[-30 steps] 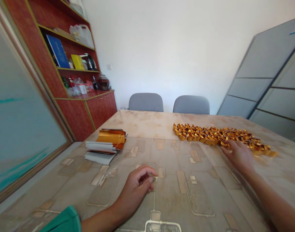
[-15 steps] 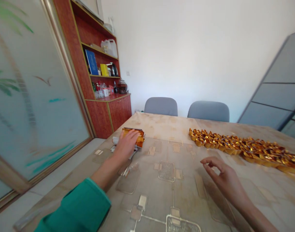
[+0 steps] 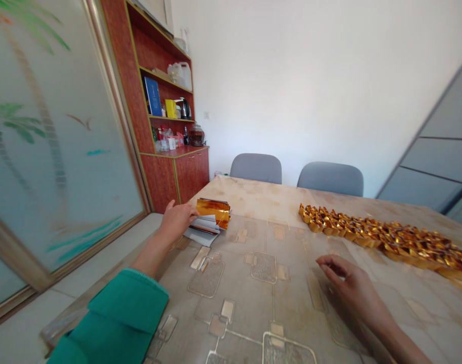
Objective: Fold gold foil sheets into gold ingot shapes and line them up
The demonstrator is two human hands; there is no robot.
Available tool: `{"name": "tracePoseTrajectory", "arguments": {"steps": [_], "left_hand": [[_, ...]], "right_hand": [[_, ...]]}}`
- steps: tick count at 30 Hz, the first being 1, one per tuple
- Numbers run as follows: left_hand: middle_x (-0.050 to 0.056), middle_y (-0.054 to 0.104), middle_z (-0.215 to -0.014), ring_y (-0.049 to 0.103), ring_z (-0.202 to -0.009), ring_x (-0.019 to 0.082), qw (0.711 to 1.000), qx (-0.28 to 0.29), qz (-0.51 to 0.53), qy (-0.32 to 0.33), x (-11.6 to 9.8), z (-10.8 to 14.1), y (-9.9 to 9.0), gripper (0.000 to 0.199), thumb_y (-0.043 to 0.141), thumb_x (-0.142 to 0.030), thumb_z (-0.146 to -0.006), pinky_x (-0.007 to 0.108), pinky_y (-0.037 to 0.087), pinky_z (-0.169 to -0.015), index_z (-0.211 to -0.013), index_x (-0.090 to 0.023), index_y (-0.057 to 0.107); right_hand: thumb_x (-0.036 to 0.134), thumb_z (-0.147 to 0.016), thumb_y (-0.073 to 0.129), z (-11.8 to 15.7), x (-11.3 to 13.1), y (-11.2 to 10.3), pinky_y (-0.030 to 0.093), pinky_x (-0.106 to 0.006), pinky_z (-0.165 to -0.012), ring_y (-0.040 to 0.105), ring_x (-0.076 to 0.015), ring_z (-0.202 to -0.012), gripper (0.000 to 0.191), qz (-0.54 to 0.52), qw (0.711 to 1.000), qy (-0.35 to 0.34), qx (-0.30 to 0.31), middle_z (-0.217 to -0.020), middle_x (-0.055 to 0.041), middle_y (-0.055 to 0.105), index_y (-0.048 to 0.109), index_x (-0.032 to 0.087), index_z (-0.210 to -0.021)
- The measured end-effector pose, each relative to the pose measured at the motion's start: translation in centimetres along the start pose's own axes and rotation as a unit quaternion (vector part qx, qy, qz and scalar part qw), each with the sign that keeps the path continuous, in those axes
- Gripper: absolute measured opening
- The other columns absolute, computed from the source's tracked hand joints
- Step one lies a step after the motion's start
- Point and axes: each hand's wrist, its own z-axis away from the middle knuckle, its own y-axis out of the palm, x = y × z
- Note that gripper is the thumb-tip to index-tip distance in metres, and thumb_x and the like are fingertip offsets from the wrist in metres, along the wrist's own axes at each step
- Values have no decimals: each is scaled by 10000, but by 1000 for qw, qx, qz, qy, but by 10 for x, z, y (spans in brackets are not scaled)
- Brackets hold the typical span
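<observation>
My left hand point(image 3: 179, 220), coming out of a green sleeve, is at the left edge of a small pile of gold foil paper point(image 3: 215, 211). Its fingers are curled and pinch the edge of the white-backed sheets point(image 3: 205, 222) in the pile, which fan out beside the gold face. My right hand point(image 3: 347, 279) hovers over the table's right half, thumb and fingertips drawn together, with nothing visible between them. Beyond it lies a long band of folded gold foil pieces point(image 3: 378, 235), packed closely in rows.
A patterned cover lies over the table point(image 3: 238, 283). Two grey chairs point(image 3: 256, 168) stand at its far side. To the left are a frosted sliding door point(image 3: 64, 151) and a red-brown cabinet point(image 3: 193, 174) with shelved items. A grey panelled surface point(image 3: 439, 151) is at the right.
My left hand has slid leftward off the top of the gold foil to the pile's left edge, uncovering the sheets. My right hand stays in nearly the same place, its fingers a little closer together.
</observation>
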Motion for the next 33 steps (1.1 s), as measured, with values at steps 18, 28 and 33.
{"name": "tracePoseTrajectory", "arguments": {"steps": [18,28,33], "left_hand": [[55,688,-1027,603,-934,190,910,-269,142,281,-97,33,20,186,547,-122,-926,344,467,-823,-863,-209,699],[31,727,-1103,624,-952,172,846,-179,175,470,-147,71,35,150,532,-142,-963,373,464,-941,-947,-212,664],[166,458,-1480,465,-1327,300,888,-140,257,355,-144,69,39,330,565,-328,-944,539,399,-1071,-1250,-204,565]], "right_hand": [[588,-844,636,5,28,-5,524,-435,-898,673,-272,-985,508,-312,939,125,77,-1158,-110,715,643,248,-1221],[507,-721,805,15,64,0,551,-407,-835,714,-277,-895,397,-400,892,111,180,-960,-85,773,737,230,-997],[455,-785,766,16,63,2,552,-323,-684,704,-225,-763,243,-280,959,-19,25,-845,-56,766,678,228,-780]]}}
